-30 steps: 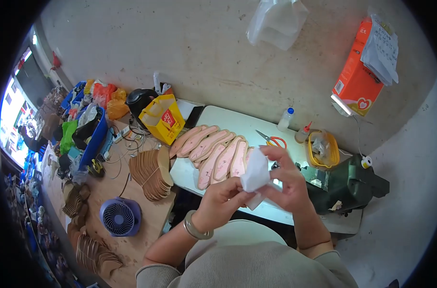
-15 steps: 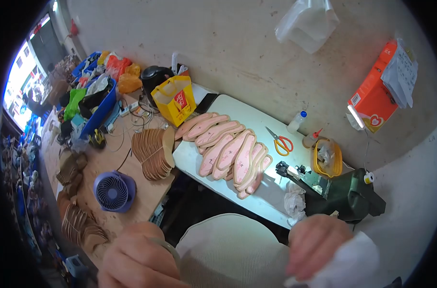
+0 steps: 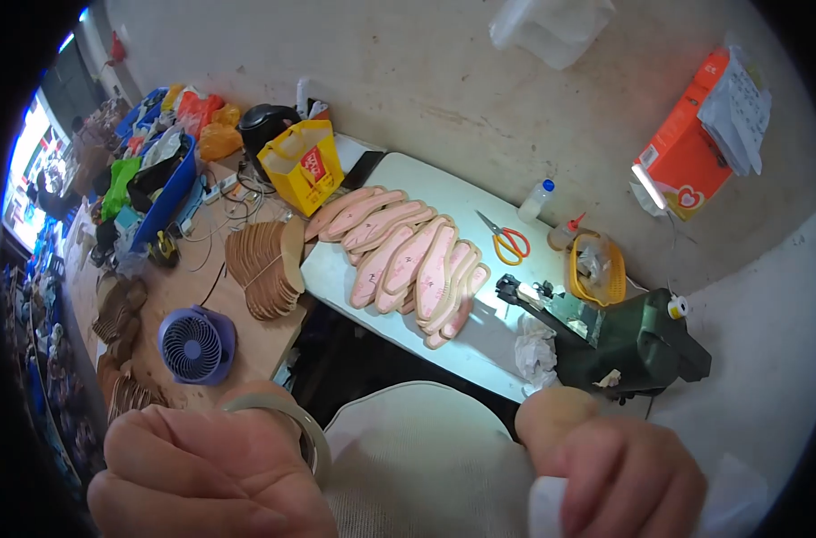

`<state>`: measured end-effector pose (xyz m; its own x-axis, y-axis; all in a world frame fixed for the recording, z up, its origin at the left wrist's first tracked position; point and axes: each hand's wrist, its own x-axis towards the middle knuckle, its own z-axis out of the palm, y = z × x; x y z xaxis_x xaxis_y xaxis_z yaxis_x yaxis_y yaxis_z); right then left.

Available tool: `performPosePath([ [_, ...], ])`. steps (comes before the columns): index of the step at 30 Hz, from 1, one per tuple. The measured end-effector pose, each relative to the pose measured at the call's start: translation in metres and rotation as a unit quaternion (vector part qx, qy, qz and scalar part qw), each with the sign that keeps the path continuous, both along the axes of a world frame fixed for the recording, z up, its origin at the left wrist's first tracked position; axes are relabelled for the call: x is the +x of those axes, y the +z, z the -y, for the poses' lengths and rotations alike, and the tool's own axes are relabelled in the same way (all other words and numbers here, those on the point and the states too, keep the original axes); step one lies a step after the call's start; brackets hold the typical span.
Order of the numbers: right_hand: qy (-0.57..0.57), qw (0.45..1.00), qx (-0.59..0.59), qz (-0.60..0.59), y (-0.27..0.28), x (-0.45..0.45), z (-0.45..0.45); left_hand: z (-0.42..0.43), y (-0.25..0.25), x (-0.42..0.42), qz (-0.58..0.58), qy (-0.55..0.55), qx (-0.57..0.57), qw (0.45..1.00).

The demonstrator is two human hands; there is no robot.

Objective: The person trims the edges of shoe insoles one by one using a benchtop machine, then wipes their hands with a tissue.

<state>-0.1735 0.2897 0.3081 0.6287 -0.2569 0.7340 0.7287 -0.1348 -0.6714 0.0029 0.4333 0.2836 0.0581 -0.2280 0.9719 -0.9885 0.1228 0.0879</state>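
My left hand (image 3: 206, 471) is raised close to the camera at the lower left, its fingers curled into the palm. A pale bangle (image 3: 311, 439) circles that wrist. Whatever the curled fingers may hold is hidden. At the lower right, my right hand (image 3: 628, 475) is closed on a thin white sheet (image 3: 546, 507), like tissue or plastic film; part of it shows behind the hand. Beyond both hands, a pile of pink insoles (image 3: 412, 255) with beige edges lies on the white table (image 3: 354, 287). Neither hand touches the pile.
Orange-handled scissors (image 3: 506, 240), a bottle with a blue cap (image 3: 535, 200), a yellow basket (image 3: 598, 269) and a dark green sewing machine (image 3: 632, 350) are on the table. Leftward stand a purple fan (image 3: 197, 345), a bundle of brown insole-shaped pieces (image 3: 266, 269) and a yellow bag (image 3: 302, 169).
My left hand has come up and nearer the camera, turning to show its curled fingers. My right hand has moved slightly right and down, still with the white sheet. The view has shifted a little.
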Motion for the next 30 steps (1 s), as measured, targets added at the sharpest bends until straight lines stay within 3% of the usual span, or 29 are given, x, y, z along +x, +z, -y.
performPosePath([
  [2,-0.014,0.998,-0.015,-0.053,0.008,-0.008,-0.004,0.003,-0.001,-0.003,0.002,-0.004,-0.004,1.0],
  [7,-0.115,0.987,0.109,0.009,0.006,-0.005,-0.023,0.01,-0.003,-0.008,0.003,-0.012,-0.004,1.0],
  [21,-0.054,0.968,0.244,-0.033,0.011,0.004,-0.033,0.016,-0.01,-0.011,0.009,0.037,-0.011,0.999],
  [23,-0.039,0.938,0.341,-0.056,0.017,0.012,-0.047,0.018,-0.011,-0.009,0.009,0.045,-0.016,0.999],
  [24,-0.031,0.855,0.516,0.046,0.022,0.029,-0.068,0.018,-0.012,-0.011,0.009,0.046,-0.012,0.999],
  [26,0.006,0.794,0.597,0.116,0.018,0.034,-0.071,0.018,-0.013,-0.011,0.008,0.052,-0.015,0.998],
  [27,0.032,0.848,0.522,0.083,0.006,0.029,-0.06,0.02,-0.013,-0.011,0.01,0.053,-0.015,0.998],
  [30,0.11,0.887,0.398,0.209,-0.015,0.045,-0.048,0.021,-0.015,-0.011,0.011,0.061,-0.018,0.998],
])
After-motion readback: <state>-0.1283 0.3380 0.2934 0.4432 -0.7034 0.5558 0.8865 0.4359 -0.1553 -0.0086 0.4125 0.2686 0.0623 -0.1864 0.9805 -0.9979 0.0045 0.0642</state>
